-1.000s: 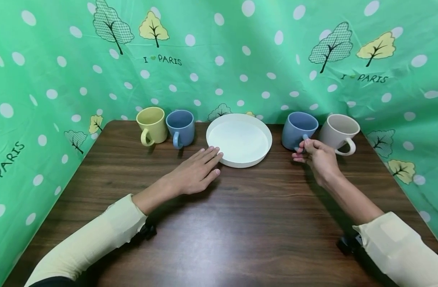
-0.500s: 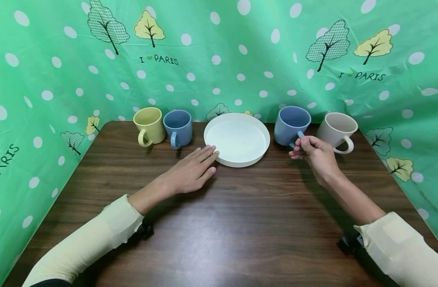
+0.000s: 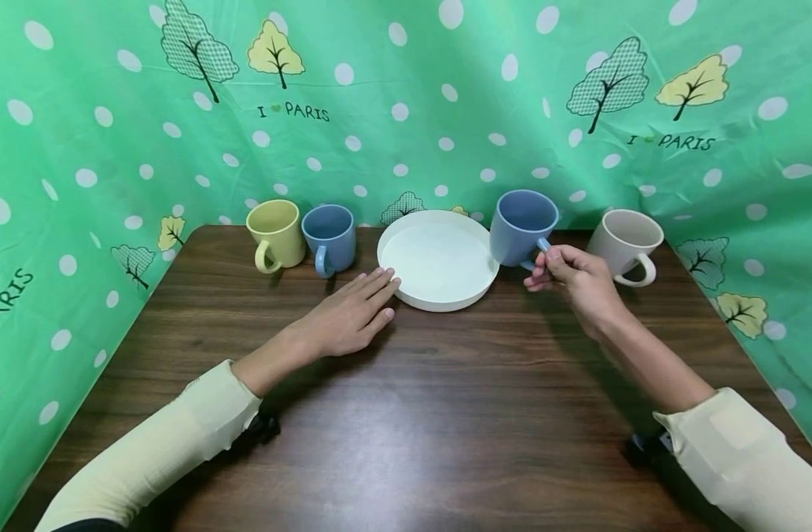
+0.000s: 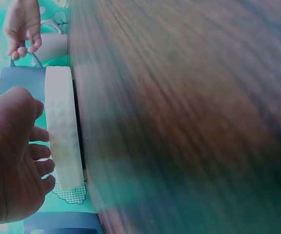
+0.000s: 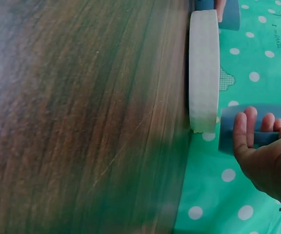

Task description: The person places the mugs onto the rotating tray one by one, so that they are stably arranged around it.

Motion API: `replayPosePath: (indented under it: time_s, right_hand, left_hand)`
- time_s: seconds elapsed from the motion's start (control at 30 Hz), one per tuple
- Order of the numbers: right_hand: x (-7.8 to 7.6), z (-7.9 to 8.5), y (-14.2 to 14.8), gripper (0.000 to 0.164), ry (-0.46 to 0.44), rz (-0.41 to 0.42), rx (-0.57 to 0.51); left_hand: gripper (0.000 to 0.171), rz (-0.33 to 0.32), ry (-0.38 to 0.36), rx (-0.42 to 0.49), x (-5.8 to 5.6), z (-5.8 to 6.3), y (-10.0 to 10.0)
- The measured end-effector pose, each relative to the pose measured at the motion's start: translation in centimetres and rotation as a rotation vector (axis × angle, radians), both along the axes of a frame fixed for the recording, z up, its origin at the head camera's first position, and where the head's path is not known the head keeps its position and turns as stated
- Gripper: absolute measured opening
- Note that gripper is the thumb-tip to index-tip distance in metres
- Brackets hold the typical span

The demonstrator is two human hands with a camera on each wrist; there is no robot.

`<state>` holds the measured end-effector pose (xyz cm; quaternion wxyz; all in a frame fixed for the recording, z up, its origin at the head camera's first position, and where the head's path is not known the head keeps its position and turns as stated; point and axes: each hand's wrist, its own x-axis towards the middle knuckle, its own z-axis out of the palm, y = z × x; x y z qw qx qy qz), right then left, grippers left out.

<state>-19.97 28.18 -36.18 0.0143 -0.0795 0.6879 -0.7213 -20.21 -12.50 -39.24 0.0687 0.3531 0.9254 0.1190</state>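
Note:
My right hand (image 3: 581, 287) pinches the handle of a blue mug (image 3: 517, 240) and holds it upright, raised off the table. The mug hangs at the right rim of a shallow round white tray (image 3: 439, 258). In the right wrist view, the lifted blue mug (image 5: 227, 129) shows above table level, partly hidden by my fingers. My left hand (image 3: 346, 318) lies with its fingers straight, their tips at the tray's front left rim. The left wrist view shows this hand (image 4: 16, 161) beside the tray's side wall (image 4: 65, 136).
A yellow mug (image 3: 286, 240) and a second blue mug (image 3: 335, 244) stand left of the tray, handles toward me. To the right of my right hand stands a whitish mug (image 3: 621, 240). A green printed curtain (image 3: 406, 111) hangs behind the brown wooden table (image 3: 432, 428).
My right hand has lifted the blue mug off the table and carried it left, away from the whitish mug, to the tray's right rim. The left hand has stayed by the tray.

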Motion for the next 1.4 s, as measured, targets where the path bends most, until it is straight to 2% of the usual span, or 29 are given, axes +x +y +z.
replayPosePath:
  time_s: [0.17, 0.43, 0.8, 1.1, 1.4]
  right_hand:
    - [-0.2, 0.2, -0.5, 0.031, -0.016, 0.056, 0.014]
    - [-0.6, 0.2, -1.8, 0.037, -0.012, 0.117, 0.188]
    - [-1.1, -0.1, -3.2, 0.034, -0.066, 0.237, 0.125]
    - [-1.8, -0.7, -3.9, 0.031, -0.097, 0.315, 0.191]
    - [-2.4, -1.2, -4.4, 0.027, -0.12, 0.392, 0.188]
  left_hand:
    - [0.065, -0.006, 0.0, 0.004, -0.1, 0.0, -0.1]
    - [0.064, -0.019, -0.004, 0.008, -0.3, 0.0, -0.2]
    - [0.063, -0.028, 0.011, 0.023, -0.4, 0.0, -0.2]
    - [0.063, -0.034, 0.017, 0.032, -0.3, 0.1, -0.3]
    - [0.064, -0.036, 0.008, 0.03, -0.4, 0.0, -0.2]
